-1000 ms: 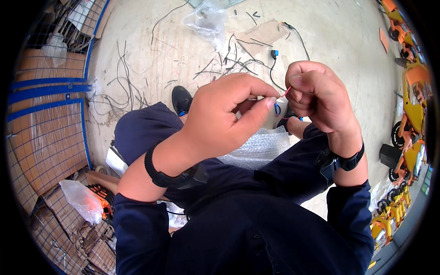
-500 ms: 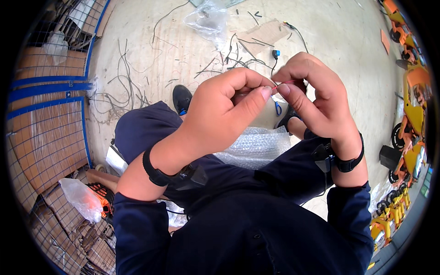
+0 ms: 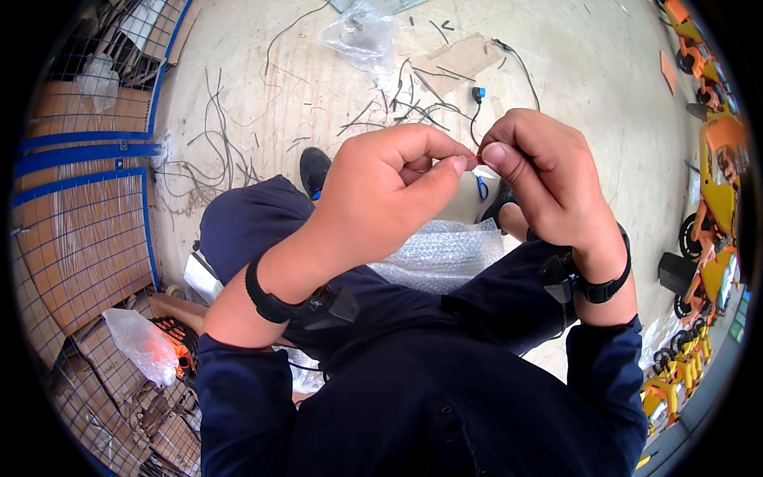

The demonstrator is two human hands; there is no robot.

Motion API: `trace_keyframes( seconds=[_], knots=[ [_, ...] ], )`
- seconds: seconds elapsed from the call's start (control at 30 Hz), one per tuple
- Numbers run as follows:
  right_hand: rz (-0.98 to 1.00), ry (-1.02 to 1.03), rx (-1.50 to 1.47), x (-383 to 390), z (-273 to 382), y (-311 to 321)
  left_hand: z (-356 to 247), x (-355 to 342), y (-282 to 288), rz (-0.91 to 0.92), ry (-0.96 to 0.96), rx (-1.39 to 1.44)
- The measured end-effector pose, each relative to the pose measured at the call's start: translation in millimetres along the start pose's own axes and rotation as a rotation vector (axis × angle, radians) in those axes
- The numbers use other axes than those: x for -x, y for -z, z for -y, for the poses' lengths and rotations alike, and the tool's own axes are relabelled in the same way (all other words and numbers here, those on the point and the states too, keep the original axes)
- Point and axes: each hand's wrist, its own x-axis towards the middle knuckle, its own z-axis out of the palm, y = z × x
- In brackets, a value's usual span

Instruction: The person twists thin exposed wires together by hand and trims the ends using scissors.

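Note:
Between my two hands runs a thin red wire (image 3: 472, 161), in front of my knees and above the floor. My left hand (image 3: 391, 187) pinches it between thumb and forefinger. My right hand (image 3: 548, 175) pinches it close beside, thumb against the bent forefinger. The fingertips of both hands almost meet, and only a short piece of the wire shows between them. A black cable with a blue connector (image 3: 478, 93) comes down behind the fingers; whether it joins the red wire is hidden.
Cut cable pieces (image 3: 413, 107) lie over the floor beyond my feet, near a flat cardboard piece (image 3: 457, 63) and a clear plastic bag (image 3: 359, 40). Blue-handled scissors (image 3: 482, 188) are below my hands. Bubble wrap (image 3: 445, 254) lies between my legs. A blue mesh cage (image 3: 83, 151) stands left, orange-yellow machines (image 3: 719, 183) right.
My right hand has dropped slightly, its fingers curling in more around the wire. My left fingertips have shifted a little down and left. The blue connector has barely moved.

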Motion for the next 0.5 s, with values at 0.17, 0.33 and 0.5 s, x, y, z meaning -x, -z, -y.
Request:
trace_keyframes(
  seconds=[0.17, 0.33, 0.5],
  knots=[
    [0.006, 0.053, -0.008, -0.1, 4.2, 5.4, -10.4, 1.3, 6.2, 0.046, 0.065, 0.053],
    [0.009, 0.102, -0.033, 0.5, 6.7, 8.6, -9.7, 5.3, 3.1, 0.040, 0.001, 0.111],
    [-0.022, 0.127, -0.073, 1.0, 2.9, 5.5, -5.5, 4.7, 3.4, 0.038, -0.003, 0.101]
  ],
)
